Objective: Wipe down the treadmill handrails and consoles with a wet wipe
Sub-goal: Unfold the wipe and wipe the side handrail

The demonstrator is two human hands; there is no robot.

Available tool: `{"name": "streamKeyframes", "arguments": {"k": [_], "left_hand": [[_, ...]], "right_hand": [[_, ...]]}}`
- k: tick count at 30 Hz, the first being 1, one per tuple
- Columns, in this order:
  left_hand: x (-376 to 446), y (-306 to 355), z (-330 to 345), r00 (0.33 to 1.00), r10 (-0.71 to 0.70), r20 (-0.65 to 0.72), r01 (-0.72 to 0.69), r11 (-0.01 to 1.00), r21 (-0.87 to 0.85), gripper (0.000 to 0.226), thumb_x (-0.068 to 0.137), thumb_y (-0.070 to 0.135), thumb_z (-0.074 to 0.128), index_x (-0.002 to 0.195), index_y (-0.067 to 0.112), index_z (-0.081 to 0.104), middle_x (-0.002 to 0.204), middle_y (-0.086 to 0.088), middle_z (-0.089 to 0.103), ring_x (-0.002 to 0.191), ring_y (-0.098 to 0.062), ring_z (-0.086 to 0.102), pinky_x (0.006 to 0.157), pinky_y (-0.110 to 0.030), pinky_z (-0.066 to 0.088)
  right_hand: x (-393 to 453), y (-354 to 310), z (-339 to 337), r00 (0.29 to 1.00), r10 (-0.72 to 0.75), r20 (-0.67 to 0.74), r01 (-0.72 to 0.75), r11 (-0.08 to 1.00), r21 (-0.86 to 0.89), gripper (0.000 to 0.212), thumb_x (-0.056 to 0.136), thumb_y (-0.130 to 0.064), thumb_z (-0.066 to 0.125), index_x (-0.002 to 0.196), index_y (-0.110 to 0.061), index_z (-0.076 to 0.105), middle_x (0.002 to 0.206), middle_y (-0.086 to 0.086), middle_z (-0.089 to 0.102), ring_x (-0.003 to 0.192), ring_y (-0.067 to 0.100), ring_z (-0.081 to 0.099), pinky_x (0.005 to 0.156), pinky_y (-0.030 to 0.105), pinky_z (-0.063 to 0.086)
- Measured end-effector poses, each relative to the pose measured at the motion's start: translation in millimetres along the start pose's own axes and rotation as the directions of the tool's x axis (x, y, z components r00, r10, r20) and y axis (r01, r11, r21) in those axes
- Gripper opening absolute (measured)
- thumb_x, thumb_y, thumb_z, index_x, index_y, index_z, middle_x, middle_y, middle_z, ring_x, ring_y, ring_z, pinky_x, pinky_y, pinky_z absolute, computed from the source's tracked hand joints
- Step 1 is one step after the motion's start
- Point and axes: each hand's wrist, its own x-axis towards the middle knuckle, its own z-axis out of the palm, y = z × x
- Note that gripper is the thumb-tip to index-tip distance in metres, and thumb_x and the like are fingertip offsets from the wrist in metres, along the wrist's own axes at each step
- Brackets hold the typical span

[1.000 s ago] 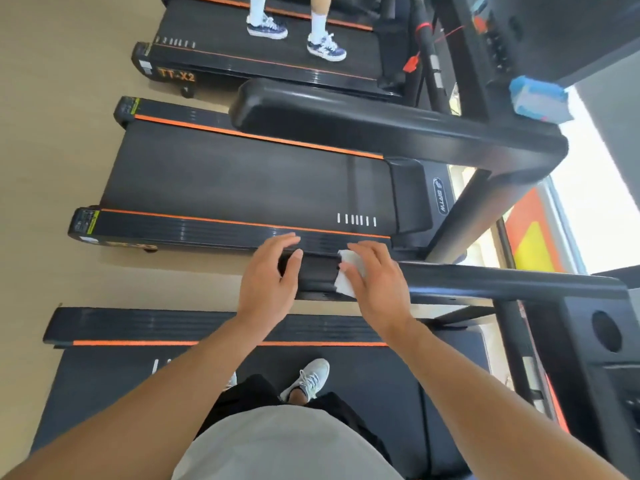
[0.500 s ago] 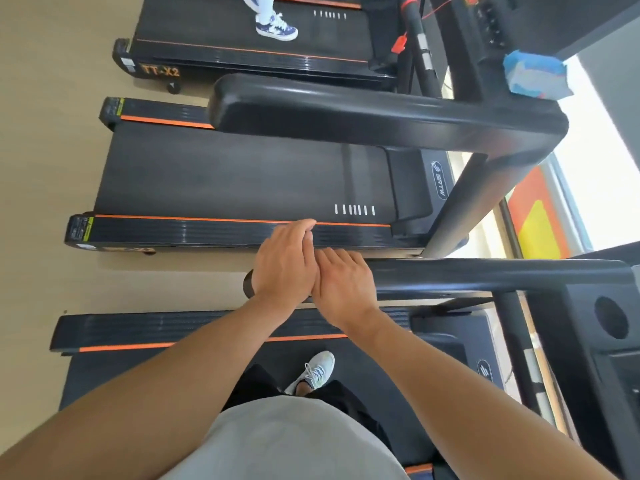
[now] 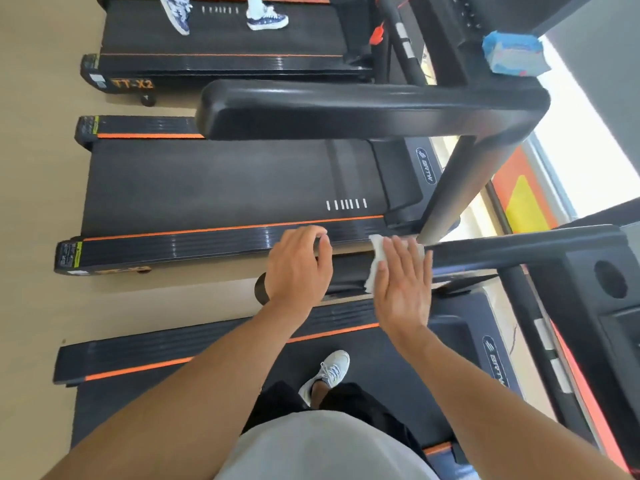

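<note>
A black handrail (image 3: 519,249) of the treadmill I stand on runs from its free end at the left to the console (image 3: 609,306) on the right. My left hand (image 3: 298,268) grips the handrail close to that free end, fingers curled over its top. My right hand (image 3: 403,282) lies flat with straight fingers on a white wet wipe (image 3: 375,261), pressing it onto the handrail just right of the left hand. Part of the wipe sticks out past the fingers on the left side.
The neighbouring treadmill's wide handrail (image 3: 346,109) and console lie beyond, with a blue wet-wipe pack (image 3: 512,53) on top. Another person's sneakers (image 3: 266,17) stand on a third treadmill farther off. My own shoe (image 3: 327,370) is on the belt below. A bright window is at the right.
My right hand has slid to the right along the handrail, away from the left hand, and the wipe shows again under it. The left hand stays near the rail's end.
</note>
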Motion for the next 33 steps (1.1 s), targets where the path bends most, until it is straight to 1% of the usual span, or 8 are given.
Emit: {"name": "streamKeyframes", "arguments": {"k": [3, 7, 10, 15, 21, 26, 30, 33], "left_hand": [[-1, 1, 0, 1.000, -0.019, 0.011, 0.019, 0.999, 0.026, 0.021, 0.102, 0.026, 0.048, 0.099, 0.021, 0.068, 0.097, 0.008, 0.072, 0.095, -0.019, 0.064, 0.077, -0.035, 0.049], [-3, 0, 3, 0.998, -0.048, 0.044, 0.045, 0.996, 0.079, 0.019, 0.100, 0.026, 0.051, 0.104, 0.023, 0.069, 0.101, 0.009, 0.071, 0.096, -0.016, 0.063, 0.077, -0.029, 0.041], [-2, 4, -1, 0.997, -0.013, 0.081, -0.002, 0.985, 0.174, 0.018, 0.093, 0.014, 0.063, 0.106, 0.022, 0.072, 0.099, 0.006, 0.074, 0.090, -0.019, 0.066, 0.083, -0.034, 0.046], [10, 49, 25, 0.988, 0.030, 0.153, -0.081, 0.937, 0.339, 0.041, 0.080, -0.011, 0.064, 0.108, 0.017, 0.074, 0.103, 0.002, 0.076, 0.095, -0.026, 0.067, 0.097, -0.041, 0.046], [25, 137, 132, 0.950, 0.068, 0.304, -0.149, 0.956, 0.251, 0.032, 0.094, 0.004, 0.055, 0.118, 0.021, 0.069, 0.115, 0.007, 0.073, 0.108, -0.019, 0.064, 0.094, -0.032, 0.044], [26, 176, 173, 0.941, -0.037, 0.338, -0.073, 0.949, 0.307, 0.030, 0.101, 0.013, 0.048, 0.119, 0.024, 0.069, 0.115, 0.005, 0.072, 0.106, -0.022, 0.065, 0.089, -0.036, 0.049], [25, 179, 177, 0.945, -0.161, 0.284, 0.053, 0.934, 0.353, 0.025, 0.101, 0.025, 0.047, 0.113, 0.033, 0.068, 0.109, 0.004, 0.069, 0.092, -0.022, 0.066, 0.077, -0.034, 0.049], [28, 181, 180, 0.917, -0.248, 0.314, 0.105, 0.907, 0.408, 0.024, 0.100, 0.031, 0.045, 0.111, 0.036, 0.066, 0.105, 0.001, 0.067, 0.086, -0.025, 0.062, 0.071, -0.032, 0.044]], "right_hand": [[-20, -30, 7, 0.965, -0.258, 0.041, 0.255, 0.964, 0.068, 0.051, 0.111, -0.032, 0.022, 0.152, -0.013, 0.046, 0.156, 0.006, 0.045, 0.151, 0.027, 0.032, 0.127, 0.047, 0.016], [-13, -8, 3, 0.936, -0.352, 0.028, 0.351, 0.936, 0.031, 0.049, 0.109, -0.036, 0.034, 0.149, -0.012, 0.050, 0.150, 0.007, 0.052, 0.145, 0.029, 0.042, 0.123, 0.047, 0.027], [0, 41, -6, 0.963, -0.270, 0.020, 0.270, 0.962, -0.044, 0.050, 0.108, -0.041, 0.035, 0.146, -0.013, 0.053, 0.147, 0.005, 0.054, 0.142, 0.029, 0.045, 0.121, 0.048, 0.029], [33, 133, -25, 0.980, -0.195, -0.024, 0.194, 0.980, -0.041, 0.055, 0.110, -0.044, 0.026, 0.141, -0.012, 0.059, 0.139, 0.005, 0.061, 0.133, 0.030, 0.052, 0.121, 0.043, 0.029], [67, 203, -44, 0.962, -0.271, 0.042, 0.274, 0.956, -0.106, 0.056, 0.108, -0.047, 0.029, 0.133, -0.013, 0.066, 0.124, 0.002, 0.070, 0.119, 0.024, 0.061, 0.118, 0.044, 0.033], [100, 281, -71, 0.975, -0.200, 0.094, 0.216, 0.956, -0.198, 0.052, 0.108, -0.047, 0.038, 0.147, -0.016, 0.050, 0.102, 0.009, 0.071, 0.101, 0.034, 0.064, 0.112, 0.047, 0.039], [114, 305, -76, 0.986, -0.092, 0.140, 0.123, 0.964, -0.236, 0.052, 0.107, -0.043, 0.030, 0.110, -0.010, 0.071, 0.115, 0.016, 0.067, 0.112, 0.039, 0.056, 0.112, 0.048, 0.036], [109, 277, -66, 0.963, -0.197, 0.185, 0.211, 0.976, -0.060, 0.050, 0.106, -0.035, 0.026, 0.088, -0.014, 0.068, 0.092, 0.005, 0.067, 0.094, 0.030, 0.058, 0.096, 0.040, 0.042]]}}
